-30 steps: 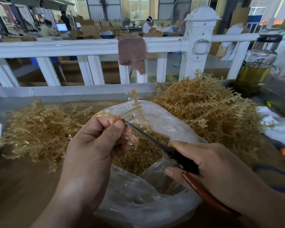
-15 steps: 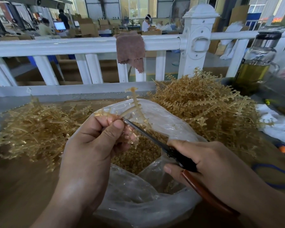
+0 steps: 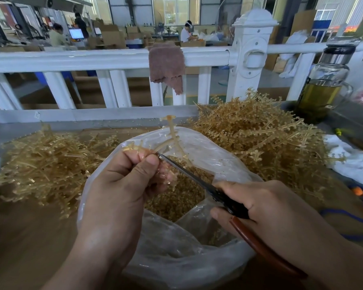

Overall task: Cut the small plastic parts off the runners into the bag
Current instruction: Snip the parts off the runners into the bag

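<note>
Two hands are seen over one clear bag (image 3: 176,258), which is set open on the tabletop (image 3: 19,237). One runner (image 3: 173,132) is pinched by the left hand (image 3: 122,191). Its fingers (image 3: 143,172) are curled tight, and the thumb is pressed over the runner's lower branches. The runner's stem is held upright above the bag's far rim.

One pair of scissors (image 3: 189,172) is gripped by the right hand (image 3: 266,208), with the fingers wrapped round the handles. The blades are brought nearly together, and their tip is set against the runner just beside the left thumb.

One heap of cut parts (image 3: 176,201) is held in the bag; the parts are too many to be counted. Two piles of runners are laid on the tabletop: the left pile (image 3: 50,164) and the larger right pile (image 3: 260,139), with the bag between them.

Behind, one cloth (image 3: 166,63) is draped over one white railing (image 3: 71,59). One bottle (image 3: 323,80) is stood at the right.
</note>
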